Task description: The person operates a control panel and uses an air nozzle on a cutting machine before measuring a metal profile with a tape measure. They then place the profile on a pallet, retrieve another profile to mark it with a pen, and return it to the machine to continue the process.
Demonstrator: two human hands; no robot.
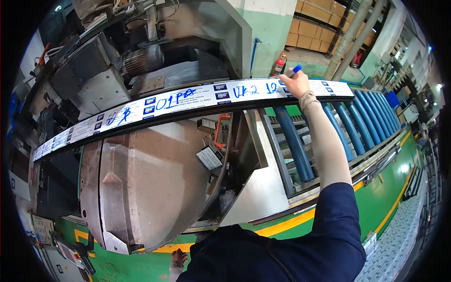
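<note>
My right hand (297, 85) is closed around a blue marker (294, 71). It rests at the upper face of a long dark bar covered in white printed film (197, 99), to the right of the handwritten "VK2 12". More blue handwriting runs along the film to the left. The bar lies across the machine and the roller conveyor. Low in the view, my left hand (178, 258) hangs beside my body, away from the bar. Its fingers look loosely bent, with nothing visible in them.
Blue conveyor rollers (359, 127) extend to the right. A curved metal machine table (164, 174) sits below the bar, and a motor (143, 60) behind it. A red fire extinguisher (279, 65) stands by the wall. A control panel (70, 254) is at lower left.
</note>
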